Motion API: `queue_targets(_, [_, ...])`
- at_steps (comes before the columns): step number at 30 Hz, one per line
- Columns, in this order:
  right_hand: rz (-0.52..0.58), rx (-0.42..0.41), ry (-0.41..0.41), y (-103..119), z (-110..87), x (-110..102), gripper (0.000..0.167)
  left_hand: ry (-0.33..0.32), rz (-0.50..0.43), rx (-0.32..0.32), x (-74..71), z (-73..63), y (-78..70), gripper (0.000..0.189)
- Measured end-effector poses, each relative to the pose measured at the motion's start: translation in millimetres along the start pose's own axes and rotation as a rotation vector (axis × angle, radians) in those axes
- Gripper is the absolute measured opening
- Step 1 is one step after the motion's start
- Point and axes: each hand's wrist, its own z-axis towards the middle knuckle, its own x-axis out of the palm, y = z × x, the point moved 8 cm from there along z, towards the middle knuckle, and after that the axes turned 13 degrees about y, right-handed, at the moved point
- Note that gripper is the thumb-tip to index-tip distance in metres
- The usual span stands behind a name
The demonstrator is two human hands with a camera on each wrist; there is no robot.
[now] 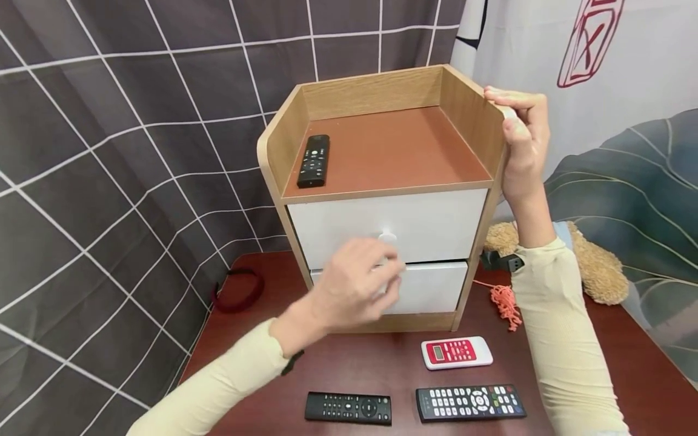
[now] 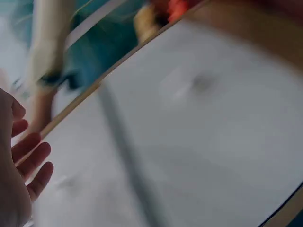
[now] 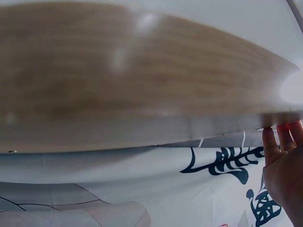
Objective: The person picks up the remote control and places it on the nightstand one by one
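A small wood-edged cabinet [image 1: 371, 192] stands upright with two white drawers, the upper drawer [image 1: 436, 224] and the lower drawer [image 1: 436, 287]. My right hand [image 1: 526, 142] grips the top edge of its right side panel, thumb on the front and fingers over the top. In front of the drawers is my left hand [image 1: 357, 281], blurred, just below the upper drawer's white knob [image 1: 388, 237]. Its loosely bent fingers [image 2: 32, 161] hold nothing in the left wrist view. On the cabinet's brown top lies a black remote control [image 1: 314, 161], near the left panel.
On the dark red table [image 1: 262, 375] before the cabinet lie a red-and-white remote [image 1: 457, 353], a black remote [image 1: 349, 408] and a remote with coloured buttons [image 1: 470, 402]. A dark red ring [image 1: 240, 306] is at left; orange yarn [image 1: 506, 306] and a plush toy [image 1: 600, 266] are at right.
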Motion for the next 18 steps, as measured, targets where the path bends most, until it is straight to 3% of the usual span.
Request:
queue_targets(2, [-0.002,-0.008,-0.003,1.6,1.8,-0.1,0.026,0.057,-0.049,0.039,31.1,-14.9,-16.8,0.014])
queue_targets(4, [0.001,-0.013,-0.006,2.7,3.4,-0.2,0.026,0.138,-0.107,0.028,62.7,-29.4,-27.2,0.020])
queue_targets(11, [-0.042,-0.003,0.010,3.1,4.8,2.1,0.031,0.596,-0.358,-0.192,175.7,-79.1,-64.1,0.042])
queue_targets(15, [-0.086,0.000,0.015,4.0,1.7,2.8,0.035,0.812,-0.398,-0.269,224.6,-94.4,-84.1,0.059])
queue_targets(18, [-0.093,-0.008,0.014,5.0,0.0,4.1,0.036,0.917,-0.385,-0.294,247.6,-99.7,-94.1,0.071])
